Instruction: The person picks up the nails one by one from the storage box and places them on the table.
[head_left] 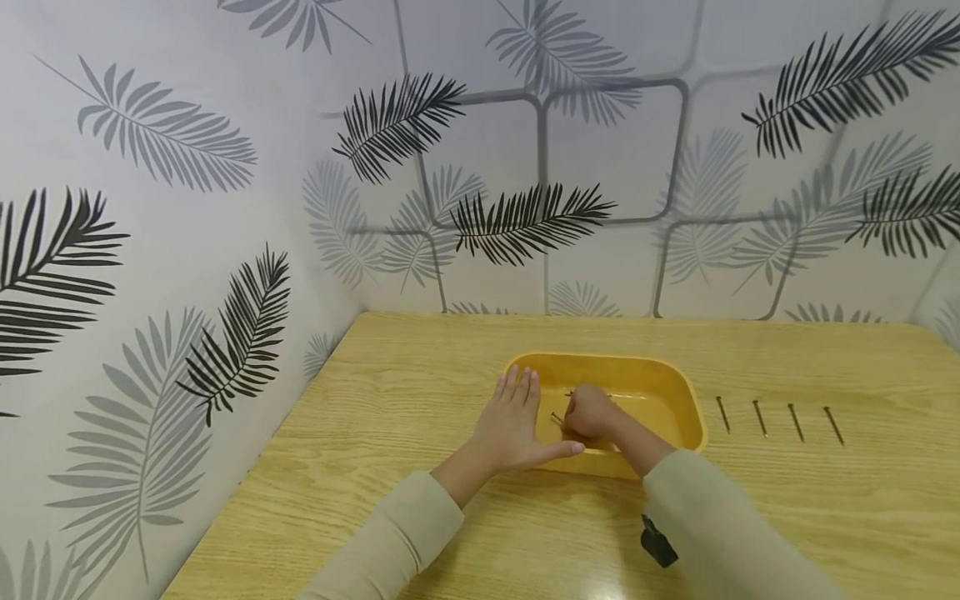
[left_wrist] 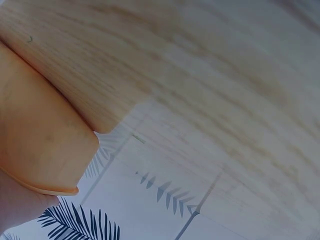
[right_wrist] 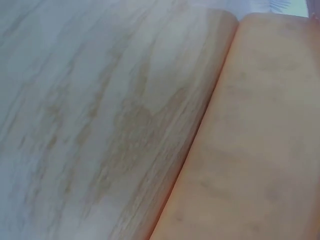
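Note:
A yellow plastic tray [head_left: 660, 400] stands on the wooden table. My left hand [head_left: 510, 425] rests on its left end, fingers straight along the rim and thumb stretched over the near side. In the left wrist view, part of that hand [left_wrist: 22, 207] shows at the tray's rim. Inside the tray, my right hand [head_left: 592, 412] reaches down with bent fingers; its fingertips are hidden. A thin dark screw [head_left: 557, 418] shows beside those fingers, and whether they pinch it is unclear. The right wrist view shows the tray's outer wall [right_wrist: 255, 125], without the hand.
To the right of the tray, several dark screws lie in a spaced row on the table [head_left: 892, 492], the rightmost screw [head_left: 834, 425] among them. A leaf-patterned wall [head_left: 600, 275] borders the table behind and at left. A small black object [head_left: 658, 542] shows by the right sleeve.

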